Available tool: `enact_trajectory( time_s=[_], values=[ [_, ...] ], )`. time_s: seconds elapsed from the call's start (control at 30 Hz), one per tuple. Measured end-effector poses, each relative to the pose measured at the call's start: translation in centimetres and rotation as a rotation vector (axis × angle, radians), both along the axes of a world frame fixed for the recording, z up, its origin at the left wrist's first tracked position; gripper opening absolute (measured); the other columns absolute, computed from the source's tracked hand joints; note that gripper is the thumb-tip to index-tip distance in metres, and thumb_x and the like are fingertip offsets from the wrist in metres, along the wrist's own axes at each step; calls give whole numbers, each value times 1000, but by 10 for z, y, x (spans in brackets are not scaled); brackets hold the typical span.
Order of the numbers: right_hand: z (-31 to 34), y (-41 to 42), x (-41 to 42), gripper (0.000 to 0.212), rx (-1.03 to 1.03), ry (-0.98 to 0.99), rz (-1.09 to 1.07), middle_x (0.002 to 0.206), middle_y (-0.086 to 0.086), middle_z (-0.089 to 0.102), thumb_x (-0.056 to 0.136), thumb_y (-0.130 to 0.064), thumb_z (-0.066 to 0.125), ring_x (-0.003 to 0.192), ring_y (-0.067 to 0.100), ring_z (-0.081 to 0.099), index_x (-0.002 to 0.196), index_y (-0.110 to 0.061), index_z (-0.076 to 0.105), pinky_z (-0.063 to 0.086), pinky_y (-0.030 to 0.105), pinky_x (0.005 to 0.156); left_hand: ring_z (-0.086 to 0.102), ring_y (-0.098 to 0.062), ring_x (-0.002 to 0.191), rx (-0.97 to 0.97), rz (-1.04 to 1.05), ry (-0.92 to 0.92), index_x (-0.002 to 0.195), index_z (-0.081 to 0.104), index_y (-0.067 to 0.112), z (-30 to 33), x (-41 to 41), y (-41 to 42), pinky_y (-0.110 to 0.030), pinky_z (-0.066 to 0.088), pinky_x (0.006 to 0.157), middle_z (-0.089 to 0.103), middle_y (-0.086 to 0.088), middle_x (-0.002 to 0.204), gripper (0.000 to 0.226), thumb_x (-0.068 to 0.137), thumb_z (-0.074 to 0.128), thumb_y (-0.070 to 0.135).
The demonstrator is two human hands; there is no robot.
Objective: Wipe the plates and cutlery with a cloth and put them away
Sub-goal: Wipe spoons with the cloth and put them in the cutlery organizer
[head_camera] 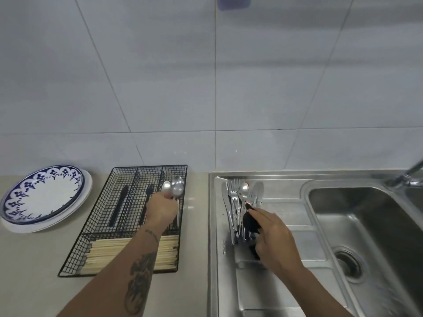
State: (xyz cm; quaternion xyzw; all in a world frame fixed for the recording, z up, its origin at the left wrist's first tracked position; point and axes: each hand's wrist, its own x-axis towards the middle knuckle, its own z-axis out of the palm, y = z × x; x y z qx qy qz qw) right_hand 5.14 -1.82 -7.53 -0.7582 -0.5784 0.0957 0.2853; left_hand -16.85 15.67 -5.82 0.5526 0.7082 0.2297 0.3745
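Observation:
My left hand (161, 208) reaches into the right compartment of the black wire cutlery tray (107, 191) and grips the handle of a silver spoon (166, 188); a second spoon (178, 187) lies beside it. My right hand (273, 234) is shut on a dark cloth (250, 223) over the draining board, touching a pile of forks, knives and a spoon (238, 202). A blue-patterned plate (43, 193) rests on a white plate (88, 186) at the left of the counter.
The tray's front compartment holds several pale chopsticks (109, 252), and dark-handled pieces (120, 207) lie in its left slots. A steel sink basin (357, 225) with drain lies to the right, a tap (409, 175) at its far corner. A tiled wall stands behind.

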Motion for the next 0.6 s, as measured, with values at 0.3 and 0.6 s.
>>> enact_trajectory(
  time_s=[0.3,0.6],
  values=[
    [-3,-17,15,63,-40,29,-112,135,-5,57,77,10,53,123,17,50,134,-19,57,37,33,110,58,-15,94,335,-256,216,116,68,16,7,28,-28,-30,53,81,63,-2,115,36,87,53,2],
    [-3,-33,28,59,-38,14,-128,132,-2,58,78,7,59,117,18,53,133,-15,58,38,22,97,64,-14,97,168,-502,135,114,70,20,-27,128,-69,-35,56,91,67,3,113,22,93,63,19]
  ],
)
